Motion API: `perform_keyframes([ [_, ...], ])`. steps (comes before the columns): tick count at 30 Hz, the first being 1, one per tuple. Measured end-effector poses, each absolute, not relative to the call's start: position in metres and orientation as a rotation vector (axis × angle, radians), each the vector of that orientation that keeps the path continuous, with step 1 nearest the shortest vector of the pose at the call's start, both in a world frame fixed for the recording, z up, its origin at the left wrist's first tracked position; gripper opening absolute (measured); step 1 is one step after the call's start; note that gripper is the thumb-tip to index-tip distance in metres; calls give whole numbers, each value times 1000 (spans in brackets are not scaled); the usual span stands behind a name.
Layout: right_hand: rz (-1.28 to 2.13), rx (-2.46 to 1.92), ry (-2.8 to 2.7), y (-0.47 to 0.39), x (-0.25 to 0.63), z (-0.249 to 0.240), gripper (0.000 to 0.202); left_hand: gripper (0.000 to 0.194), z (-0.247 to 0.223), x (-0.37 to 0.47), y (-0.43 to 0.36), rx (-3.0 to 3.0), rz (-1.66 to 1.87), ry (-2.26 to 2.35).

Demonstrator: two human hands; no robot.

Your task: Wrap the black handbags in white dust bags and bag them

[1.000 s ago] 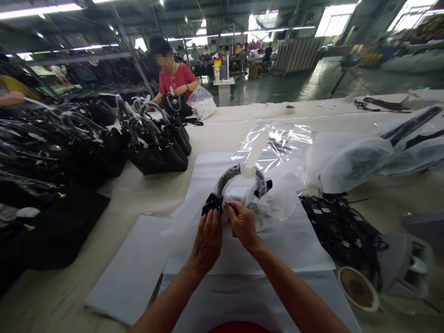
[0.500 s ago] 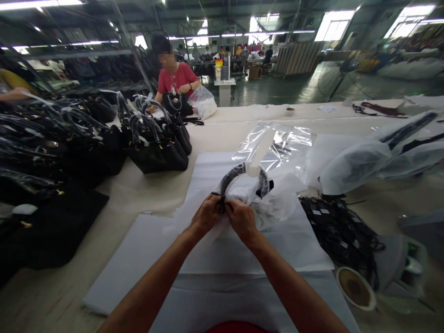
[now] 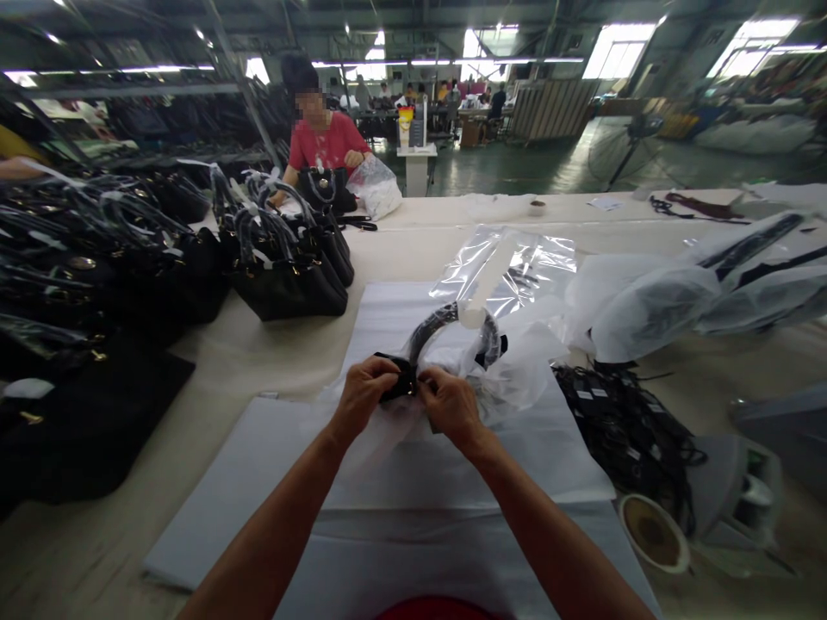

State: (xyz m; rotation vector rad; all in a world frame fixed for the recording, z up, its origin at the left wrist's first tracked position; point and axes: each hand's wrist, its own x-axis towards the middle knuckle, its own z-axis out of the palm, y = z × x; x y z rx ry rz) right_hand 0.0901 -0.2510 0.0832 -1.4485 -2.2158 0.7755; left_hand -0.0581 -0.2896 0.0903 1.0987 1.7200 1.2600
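In front of me lies a handbag wrapped in thin white tissue [image 3: 517,379], its film-covered black handle [image 3: 432,323] arching up. A white paper tag [image 3: 481,297] hangs at the top of the handle. My left hand [image 3: 365,392] is closed, pinching a flat black piece [image 3: 397,379] at the handle's left base. Close beside it my right hand [image 3: 449,400] is also closed, fingertips pressed together at the foot of the handle; what they grip there is hidden. White sheets of paper [image 3: 362,482] lie under the bag.
Black handbags [image 3: 288,288] crowd the left side. Clear plastic bags [image 3: 549,254] lie beyond my hands. At right are tissue-wrapped bags [image 3: 652,301], a pile of black straps [image 3: 620,422], a tape roll [image 3: 654,534] and a grey dispenser [image 3: 736,491]. A co-worker in red [image 3: 329,142] handles a bag across the table.
My left hand has moved a little left, away from my right hand, and the flat black piece now shows in its fingers. My right hand stays nearly in place.
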Motion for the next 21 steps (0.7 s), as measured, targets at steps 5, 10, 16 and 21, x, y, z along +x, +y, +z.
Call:
perform_keyframes([
  [5,823,-1463,-2167,-250,88,82,16,21,95,-57,-288,999,1214,1548],
  [10,966,-1339,-2088,-247,94,78,14,15,96,-59,-287,1121,1169,1616],
  [16,819,-1332,-2249,-253,96,72,18,9,89,-52,-303,1565,936,1871],
  [21,508,-1401,-2526,-263,90,60,29,20,71,-43,-309,1836,808,1942],
])
